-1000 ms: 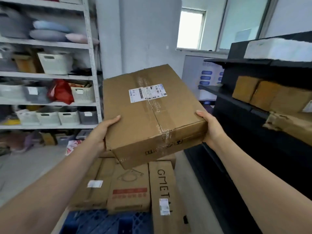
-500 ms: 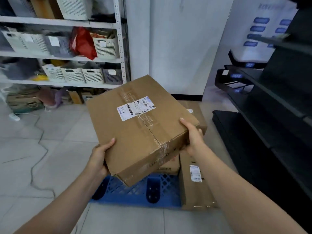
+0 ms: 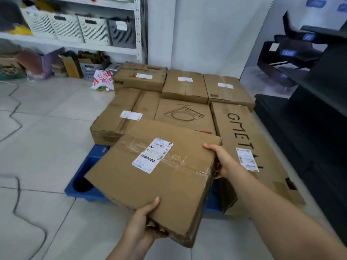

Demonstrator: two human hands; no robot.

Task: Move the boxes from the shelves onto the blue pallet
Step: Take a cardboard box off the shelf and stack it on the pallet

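Floor: pale grey tiles [image 3: 47, 128], with a dark cable [image 3: 15, 109] snaking across them on the left.
Pallet: the blue pallet [image 3: 80, 177] lies on the tiles close to the white wall [image 3: 197, 34]. Only its near left corner and a strip of its near edge show bare.
Stack: brown cartons cover the rest of it. Among them are a long box [image 3: 247, 139] with large black letters along the right side and a box with a line drawing [image 3: 184, 113] in the middle.
Room: white metal shelving [image 3: 139, 34] at the upper left holds slatted baskets [image 3: 93, 29]. A black shelf unit [image 3: 319, 119] stands on the right, just beside the long box. A red-and-white bag [image 3: 102, 79] lies on the floor by the far left carton.
Held box: the held box [image 3: 154, 184] is a flat carton with a white shipping label [image 3: 152, 155]. It is tilted over the pallet's near left part; I cannot tell whether it rests on anything.
Left hand: the left hand [image 3: 142, 228] grips the box's near corner, thumb on top and fingers curled beneath.
Right hand: the right hand [image 3: 223, 160] grips the right edge, thumb on the top face and fingers wrapped round the side.
Change: half a second ago the box was higher, hiding most of the pallet. It is now lower and turned, and the left hand has gone from its left side to its near corner. The view now tips down onto the stack.
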